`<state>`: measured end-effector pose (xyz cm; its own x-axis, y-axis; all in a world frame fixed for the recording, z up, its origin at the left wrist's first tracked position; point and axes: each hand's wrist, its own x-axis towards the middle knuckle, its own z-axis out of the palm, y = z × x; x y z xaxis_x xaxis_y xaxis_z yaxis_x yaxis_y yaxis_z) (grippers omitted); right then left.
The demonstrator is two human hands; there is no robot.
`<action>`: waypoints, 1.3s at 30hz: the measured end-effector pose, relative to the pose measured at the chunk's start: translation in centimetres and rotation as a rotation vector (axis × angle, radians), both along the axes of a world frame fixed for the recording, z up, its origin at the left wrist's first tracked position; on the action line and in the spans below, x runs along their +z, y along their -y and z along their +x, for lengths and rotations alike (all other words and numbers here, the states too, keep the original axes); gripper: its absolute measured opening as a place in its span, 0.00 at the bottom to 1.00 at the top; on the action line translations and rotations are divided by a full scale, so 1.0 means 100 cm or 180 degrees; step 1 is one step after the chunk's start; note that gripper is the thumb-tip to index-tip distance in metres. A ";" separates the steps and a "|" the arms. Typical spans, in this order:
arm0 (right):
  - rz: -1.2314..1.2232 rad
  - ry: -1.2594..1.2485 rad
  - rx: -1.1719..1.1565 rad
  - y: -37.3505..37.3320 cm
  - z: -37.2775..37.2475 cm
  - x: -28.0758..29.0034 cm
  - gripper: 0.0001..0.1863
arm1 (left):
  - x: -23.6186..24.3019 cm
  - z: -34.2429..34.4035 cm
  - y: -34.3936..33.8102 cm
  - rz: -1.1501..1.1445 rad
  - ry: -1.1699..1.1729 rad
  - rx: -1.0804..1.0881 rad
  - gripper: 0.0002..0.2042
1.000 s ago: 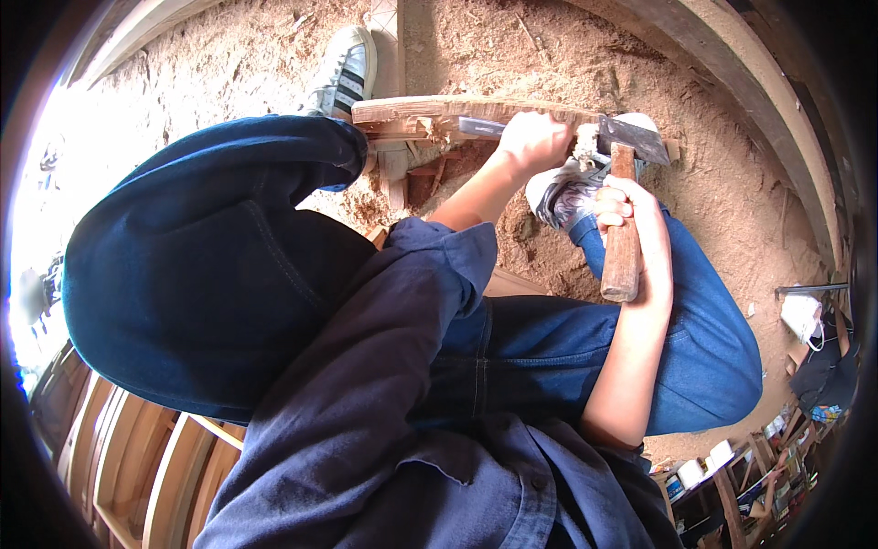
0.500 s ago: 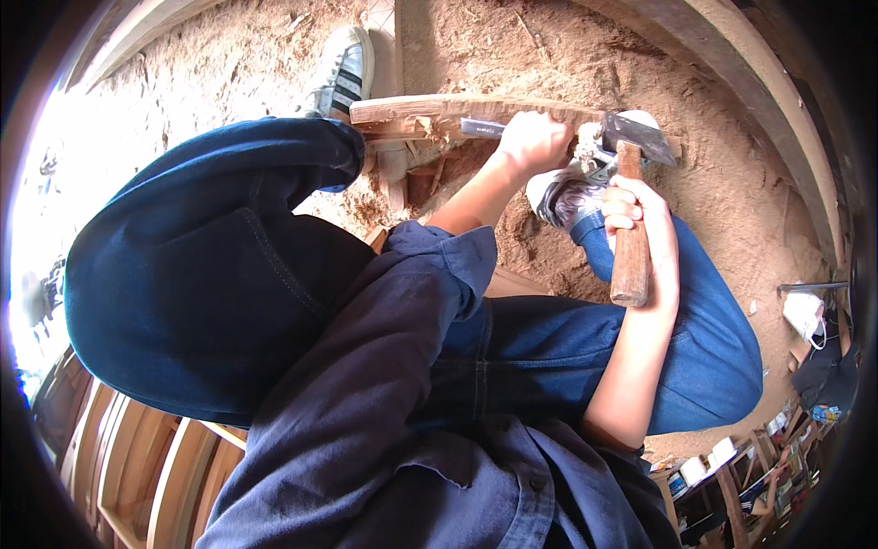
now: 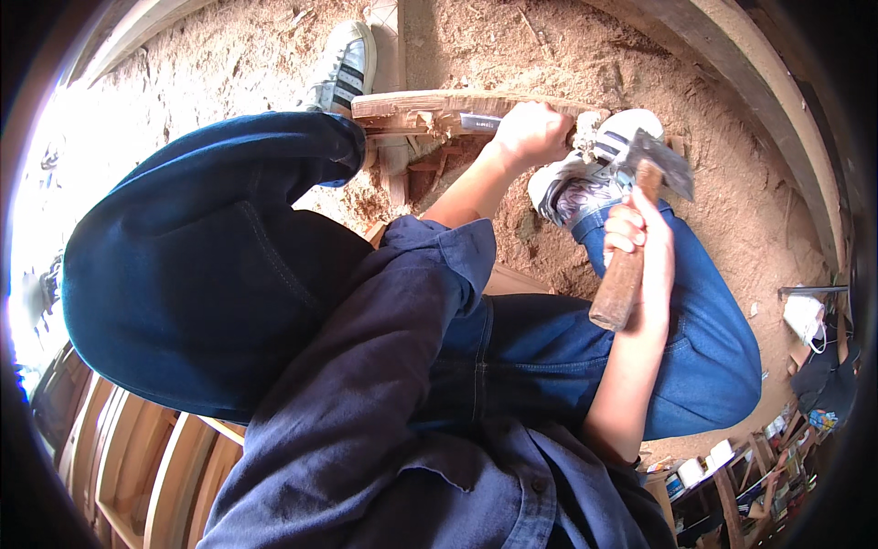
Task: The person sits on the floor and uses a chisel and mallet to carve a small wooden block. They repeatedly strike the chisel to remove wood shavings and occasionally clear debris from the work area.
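A slightly curved wooden piece (image 3: 412, 104) with a chipped edge lies crosswise between my feet, over a board. My left hand (image 3: 535, 135) is closed on a chisel (image 3: 478, 122), its metal blade pointing left against the wood; the handle shows only as a frayed pale end beside my fist. Lower right, my right hand (image 3: 640, 229) grips the wooden handle of a hammer (image 3: 617, 291). The hammer's metal head (image 3: 672, 169) is raised clear of the chisel, to its right, over my right shoe (image 3: 629, 128).
Sawdust and chips cover the ground (image 3: 722, 201). Curved timbers (image 3: 777, 91) arc across the upper right, and curved wooden frames (image 3: 183, 467) lie at lower left. A pale cloth item (image 3: 805, 316) and a cluttered shelf (image 3: 695, 471) are at the right.
The hammer head has moved right and down, away from the chisel end, uncovering more of my right shoe, and its handle is more slanted. My left hand has risen very slightly.
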<state>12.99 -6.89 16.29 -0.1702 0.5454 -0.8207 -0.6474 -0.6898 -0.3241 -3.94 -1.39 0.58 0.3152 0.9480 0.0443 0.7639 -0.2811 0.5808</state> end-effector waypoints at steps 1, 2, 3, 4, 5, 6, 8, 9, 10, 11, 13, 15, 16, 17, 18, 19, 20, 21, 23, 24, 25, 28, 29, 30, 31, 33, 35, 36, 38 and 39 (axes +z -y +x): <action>0.0129 -0.0164 -0.0117 0.001 0.006 -0.001 0.07 | 0.001 -0.001 0.001 -0.0044 -0.0005 0.0005 0.05; 0.0317 0.0140 -0.0236 0.003 0.007 0.001 0.08 | 0.000 0.000 0.002 -0.0091 -0.0006 0.0000 0.05; 0.0505 0.0442 -0.0353 0.004 0.006 0.003 0.09 | 0.000 0.001 0.003 -0.0139 -0.0008 -0.0003 0.06; 0.0545 0.1146 -0.0289 0.008 0.004 -0.003 0.11 | -0.001 -0.001 0.004 -0.0208 -0.0047 -0.0003 0.06; 0.0521 0.1443 -0.0440 0.015 0.000 -0.007 0.12 | -0.002 0.002 0.002 -0.0262 -0.0064 -0.0030 0.06; 0.0550 0.1585 -0.0449 0.021 -0.010 -0.004 0.12 | -0.003 0.004 0.000 -0.0320 -0.0081 -0.0052 0.06; 0.0470 0.1605 -0.0340 0.034 -0.032 -0.007 0.11 | -0.005 0.003 -0.002 -0.0279 -0.0112 -0.0017 0.07; 0.0336 0.1320 0.0076 0.042 -0.032 -0.015 0.10 | -0.006 0.005 -0.002 -0.0257 -0.0098 -0.0029 0.07; 0.0175 0.0948 0.0256 0.042 -0.029 -0.021 0.09 | -0.007 0.009 -0.002 -0.0228 -0.0051 0.0006 0.07; 0.0031 0.0522 0.0474 0.037 -0.030 -0.026 0.09 | -0.004 0.002 -0.002 0.0050 0.0105 0.0116 0.07; -0.0018 0.0144 0.0339 0.031 -0.018 -0.030 0.08 | 0.002 -0.001 -0.003 -0.0091 0.0090 0.0099 0.07; -0.0012 0.0566 0.0085 0.026 -0.013 -0.026 0.08 | -0.005 0.000 -0.003 -0.0097 0.0000 0.0060 0.08; 0.0256 0.0322 -0.0113 0.024 -0.005 -0.026 0.09 | -0.009 -0.001 -0.002 -0.0101 -0.0045 0.0042 0.08; 0.0291 0.0159 -0.0361 0.018 0.001 -0.021 0.11 | -0.009 -0.001 -0.002 -0.0104 -0.0010 0.0040 0.08; 0.0360 0.0499 -0.0673 0.016 0.001 -0.017 0.13 | -0.009 -0.001 -0.003 -0.0107 0.0022 0.0038 0.08; 0.0429 0.0834 -0.0984 0.013 0.001 -0.012 0.15 | -0.009 -0.002 -0.002 -0.0110 0.0050 0.0037 0.08; 0.0546 0.1117 -0.1094 0.010 0.001 -0.006 0.16 | -0.009 -0.002 -0.003 -0.0117 0.0056 0.0043 0.08; 0.0664 0.1397 -0.1203 0.009 0.001 -0.004 0.16 | -0.009 -0.001 -0.004 -0.0124 0.0058 0.0049 0.07; 0.0808 0.1551 -0.1129 0.014 -0.001 -0.016 0.15 | -0.008 -0.001 -0.004 -0.0119 0.0057 0.0049 0.07; 0.0720 0.1679 -0.0673 0.022 -0.014 -0.017 0.14 | -0.005 0.000 -0.004 -0.0102 0.0083 0.0027 0.07; 0.0625 0.1801 -0.0218 0.029 -0.025 -0.018 0.12 | -0.003 0.001 -0.005 -0.0085 0.0111 0.0003 0.07; 0.0199 0.0779 0.0568 0.026 -0.034 -0.021 0.09 | -0.001 0.003 -0.002 -0.0013 0.0401 0.0264 0.08; 0.0103 0.0819 0.0609 0.025 -0.035 -0.022 0.08 | 0.002 -0.001 -0.002 0.0009 0.0422 0.0249 0.08; 0.0148 0.0714 0.0640 0.023 -0.030 -0.022 0.08 | 0.004 -0.001 -0.004 -0.0050 0.0278 0.0195 0.09; 0.0190 0.0610 0.0673 0.018 -0.022 -0.022 0.08 | 0.006 -0.001 -0.006 -0.0113 0.0137 0.0145 0.09; 0.0493 0.0603 0.0321 0.016 -0.018 -0.020 0.07 | 0.002 -0.002 -0.007 -0.0165 0.0116 0.0167 0.08; 0.0579 0.1124 0.0104 0.009 -0.014 -0.014 0.07 | -0.004 -0.004 -0.007 -0.0183 0.0083 0.0137 0.07; 0.0657 0.1192 -0.0026 0.008 -0.003 -0.021 0.06 | -0.003 -0.002 -0.007 -0.0221 0.0117 0.0121 0.07; 0.0749 0.1297 -0.0477 0.007 0.000 -0.028 0.06 | -0.002 0.000 -0.010 -0.0290 0.0171 0.0091 0.07; 0.0792 0.1452 -0.0560 0.007 -0.007 -0.026 0.06 | -0.003 -0.001 -0.010 -0.0301 0.0132 0.0077 0.08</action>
<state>12.31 -7.63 13.68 0.2841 0.7205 -0.6326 -0.5017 -0.4506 -0.7384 -4.00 -0.36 0.28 0.2920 0.9558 -0.0332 0.7445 -0.2054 0.6353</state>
